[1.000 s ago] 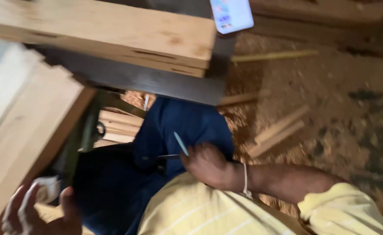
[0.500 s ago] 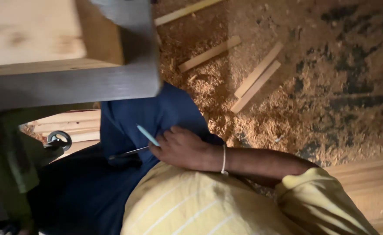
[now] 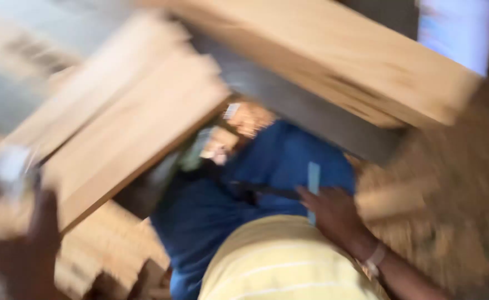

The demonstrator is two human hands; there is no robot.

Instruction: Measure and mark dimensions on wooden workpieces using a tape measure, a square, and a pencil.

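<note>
The right hand (image 3: 336, 214) pinches a light-blue pencil (image 3: 313, 183) against the blue trousers (image 3: 267, 183); the blurred left hand (image 3: 19, 244) grips a pale object (image 3: 8, 166) beside wooden planks (image 3: 128, 128).

A single view is given, taken from the wearer's head and aimed steeply down at the lap and the sawdust-strewn floor (image 3: 450, 222). Pale wooden planks (image 3: 128, 128) are seen very close. The frame is tilted and motion-blurred.

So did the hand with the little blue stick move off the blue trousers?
No. The right hand with the light blue stick still rests on the blue trousers, as before. The blur comes from the camera swinging, not the hand.
</note>
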